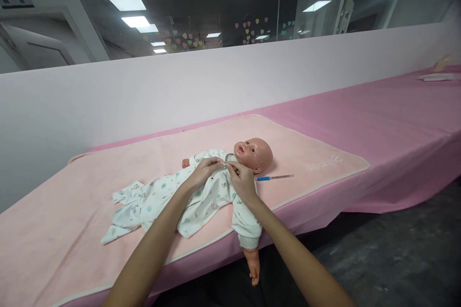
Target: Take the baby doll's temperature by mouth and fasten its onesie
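A bald baby doll (256,152) lies on its back on a peach mat, head to the right. It wears a white printed baby top (219,194) and matching trousers (149,204). At the neckline, my left hand (206,171) pinches the top's collar edge. Close beside it, my right hand (242,180) also pinches the fabric there; any fastener between the fingertips is too small to make out. One doll arm (252,265) hangs over the table's near edge. A blue-ended thermometer (275,177) lies just right of the doll's neck.
The peach mat (306,153) covers part of a pink-draped table (389,115). A white low wall (180,91) with glass above runs behind it. At the far right lies a whitish flat object (435,77). Dark floor (406,244) shows at the lower right.
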